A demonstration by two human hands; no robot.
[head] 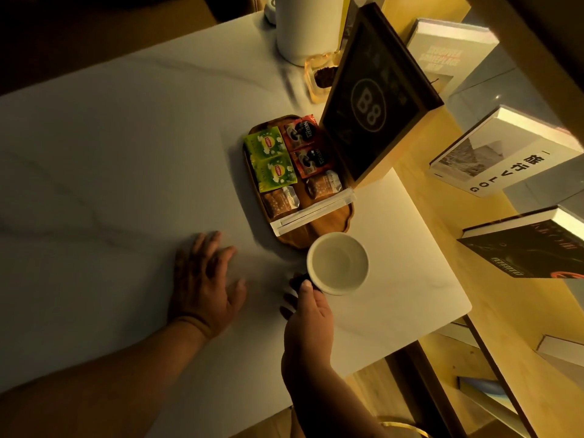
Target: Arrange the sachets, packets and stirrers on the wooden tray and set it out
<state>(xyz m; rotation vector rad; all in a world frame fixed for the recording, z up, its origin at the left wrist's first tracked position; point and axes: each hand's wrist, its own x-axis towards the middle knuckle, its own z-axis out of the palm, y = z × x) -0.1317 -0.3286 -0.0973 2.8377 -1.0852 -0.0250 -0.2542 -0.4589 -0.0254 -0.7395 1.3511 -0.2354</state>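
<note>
The wooden tray [328,221] lies on the white table, beside a dark framed sign. On it are two green tea sachets [270,159], two red coffee sachets [305,143], two brown biscuit packets [284,200] and wrapped stirrers [316,211] laid across its near end. My right hand [311,314] grips the dark handle of an empty white cup [338,263], which sits just at the tray's near edge. My left hand [205,279] rests flat on the table, fingers spread, left of the cup and holding nothing.
The dark framed sign [369,102] marked B8 leans at the tray's right. A tall white cylinder [308,26] and a glass holder [320,75] stand behind it. Books [502,153] lie on the yellow shelf to the right. The table edge [455,314] is close on the right.
</note>
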